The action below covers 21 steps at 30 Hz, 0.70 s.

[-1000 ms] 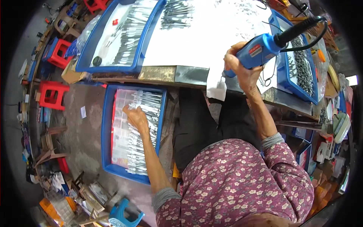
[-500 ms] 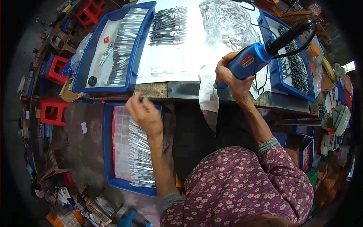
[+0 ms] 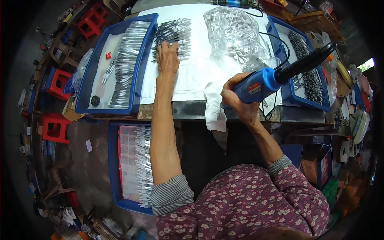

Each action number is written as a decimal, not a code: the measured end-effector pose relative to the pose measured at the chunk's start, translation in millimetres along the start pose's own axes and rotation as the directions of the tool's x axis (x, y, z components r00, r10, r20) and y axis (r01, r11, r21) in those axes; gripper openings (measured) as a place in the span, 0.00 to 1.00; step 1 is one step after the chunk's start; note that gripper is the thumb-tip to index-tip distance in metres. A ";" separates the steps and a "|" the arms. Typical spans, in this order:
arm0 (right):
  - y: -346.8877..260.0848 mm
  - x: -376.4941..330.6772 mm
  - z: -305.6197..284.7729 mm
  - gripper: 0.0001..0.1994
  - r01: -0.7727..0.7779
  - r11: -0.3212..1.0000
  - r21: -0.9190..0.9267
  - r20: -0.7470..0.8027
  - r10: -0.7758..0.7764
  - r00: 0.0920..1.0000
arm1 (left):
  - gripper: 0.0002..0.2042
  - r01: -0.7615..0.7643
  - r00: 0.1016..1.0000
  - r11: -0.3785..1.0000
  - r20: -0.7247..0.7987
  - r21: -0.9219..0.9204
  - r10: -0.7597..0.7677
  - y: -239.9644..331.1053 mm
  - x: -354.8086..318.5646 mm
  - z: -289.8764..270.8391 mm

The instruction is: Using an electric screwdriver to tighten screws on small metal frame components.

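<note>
The left hand (image 3: 168,57) is lying flat, fingers spread and holding nothing, on the near end of a row of metal pieces (image 3: 173,33), whose long axes are running away from it. The right hand (image 3: 237,100) (well apart from them) is gripping a blue power tool (image 3: 276,77) at the table edge (image 3: 188,110).

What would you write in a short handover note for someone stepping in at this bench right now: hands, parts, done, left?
Left hand: flat on the pile of slim grey metal pieces on the white sheet.
Right hand: gripping the blue power tool with black barrel.
Done, apparently: rows of pieces in the blue plastic tray on the bench and in the lower blue tray.
Left: the pile under the left hand.
</note>
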State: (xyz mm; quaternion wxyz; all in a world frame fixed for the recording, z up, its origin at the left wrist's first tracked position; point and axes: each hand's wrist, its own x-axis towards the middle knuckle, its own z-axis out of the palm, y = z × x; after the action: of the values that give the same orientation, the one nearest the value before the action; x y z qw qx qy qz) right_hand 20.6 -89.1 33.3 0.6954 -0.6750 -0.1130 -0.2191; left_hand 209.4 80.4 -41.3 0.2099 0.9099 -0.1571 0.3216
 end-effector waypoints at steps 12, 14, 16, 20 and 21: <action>5.8 0.6 -1.2 0.09 0.096 0.995 0.032 0.028 -0.096 0.995 | 0.08 -0.144 0.989 0.988 0.031 0.057 0.142 -10.1 3.6 -4.9; 6.4 -0.9 -2.1 0.09 0.087 0.996 0.027 0.025 -0.088 0.996 | 0.10 -0.232 0.969 0.961 -0.052 0.149 0.242 -8.4 3.5 -12.2; 7.5 -1.6 -3.1 0.09 0.075 0.997 0.021 0.021 -0.076 0.997 | 0.10 -0.249 0.964 0.960 -0.067 0.125 0.259 -5.0 2.2 -22.1; 9.2 -1.8 -5.6 0.09 0.081 0.997 -0.013 0.023 -0.081 0.996 | 0.07 -0.320 0.933 0.944 -0.150 0.077 0.328 25.2 -3.4 -58.4; 6.5 -1.5 -5.4 0.09 0.064 0.998 0.005 0.020 -0.064 0.998 | 0.07 -0.212 0.973 0.972 -0.115 -0.102 0.200 41.2 -9.8 -77.2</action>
State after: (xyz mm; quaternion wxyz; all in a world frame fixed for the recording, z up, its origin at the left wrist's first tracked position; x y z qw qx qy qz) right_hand 21.5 -94.2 26.6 0.6885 -0.6715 -0.1419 -0.2341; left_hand 144.6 83.6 18.2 0.2344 0.8573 -0.2578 0.3790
